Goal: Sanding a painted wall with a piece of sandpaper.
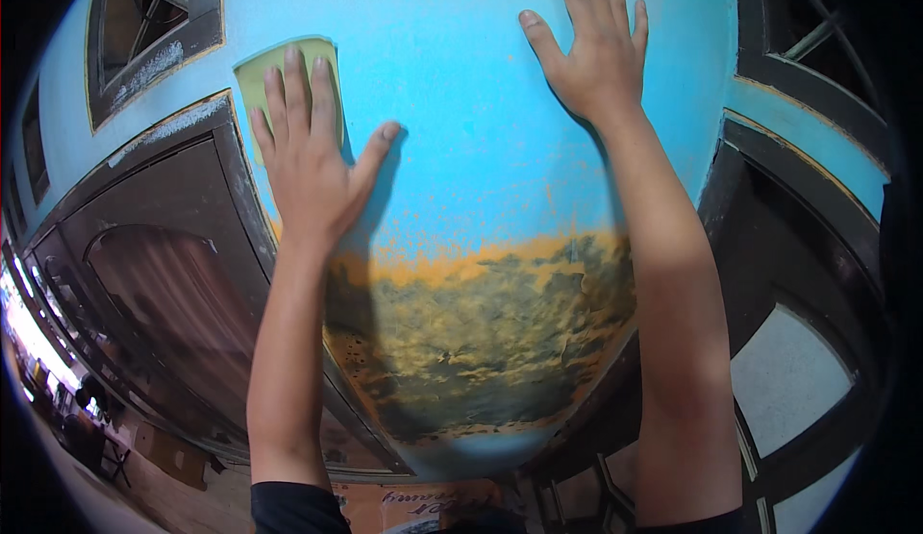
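Observation:
My left hand (310, 145) lies with spread fingers over a yellow-green sheet (249, 87), perhaps sandpaper or a cloth, pressing it flat to the blue painted wall (461, 116) beside a door frame's upper corner. The thumb rests off the sheet, towards the wall's middle. My right hand (595, 51) is higher up at the right, its fingers apart and its palm towards the same wall, holding nothing. Below both hands the blue paint gives way to an orange edge and a rough, stained patch (476, 332) in dark grey and yellow.
A dark wooden door (166, 245) with a worn frame stands at the left, and another dark door frame (750, 195) at the right. Windows with dark frames sit above both. Low at the left is a cardboard box (169, 455); a printed orange sheet or box (404, 505) lies below me.

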A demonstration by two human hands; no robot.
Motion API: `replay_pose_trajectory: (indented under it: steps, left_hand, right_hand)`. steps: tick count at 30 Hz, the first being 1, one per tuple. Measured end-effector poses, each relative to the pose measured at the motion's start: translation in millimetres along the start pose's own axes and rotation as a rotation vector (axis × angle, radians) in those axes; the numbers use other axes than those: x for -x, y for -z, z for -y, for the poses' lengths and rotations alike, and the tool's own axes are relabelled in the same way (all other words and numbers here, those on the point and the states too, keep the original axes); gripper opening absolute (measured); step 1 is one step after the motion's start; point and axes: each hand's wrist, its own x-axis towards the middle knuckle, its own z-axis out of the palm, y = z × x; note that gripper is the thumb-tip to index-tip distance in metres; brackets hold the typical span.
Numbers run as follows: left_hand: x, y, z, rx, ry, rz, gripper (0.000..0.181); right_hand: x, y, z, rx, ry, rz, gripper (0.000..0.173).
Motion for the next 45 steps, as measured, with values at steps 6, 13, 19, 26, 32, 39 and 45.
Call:
replay_pose_trajectory:
  steps: [6, 13, 19, 26, 32, 39, 45]
  left_hand:
    - [32.8, -4.3, -7.7, 0.027, -0.022, 0.017, 0.092]
    - [8.3, 6.4, 1.6, 0.009, -0.038, 0.023, 0.09]
    - [50.1, 9.4, -3.9, 0.026, -0.085, 0.117, 0.093]
    - [12.6, 10.9, 8.4, 0.028, -0.056, 0.076, 0.091]
    - [37.2, 4.2, 6.9, 0.022, -0.015, 0.081, 0.094]
    - [19.1, 3.5, 6.6, 0.041, 0.0, 0.035, 0.094]
    - [3.9, 6.2, 3.0, 0.008, -0.03, 0.076, 0.094]
  right_hand:
    - [-0.1, 5.9, -1.5, -0.031, -0.002, 0.018, 0.075]
    - [0.8, 5.5, -0.9, -0.048, -0.01, 0.018, 0.074]
    - [-2.8, -35.8, -32.0, -0.037, 0.213, -0.387, 0.063]
    - [-2.5, -41.2, -33.8, -0.014, 0.197, -0.362, 0.065]
    - [-0.7, -43.1, -30.4, -0.041, 0.17, -0.359, 0.066]
    - [0.9, -35.9, -29.8, -0.066, 0.163, -0.32, 0.065]
    - [-1.4, -30.3, -38.9, 0.002, 0.159, -0.256, 0.069]
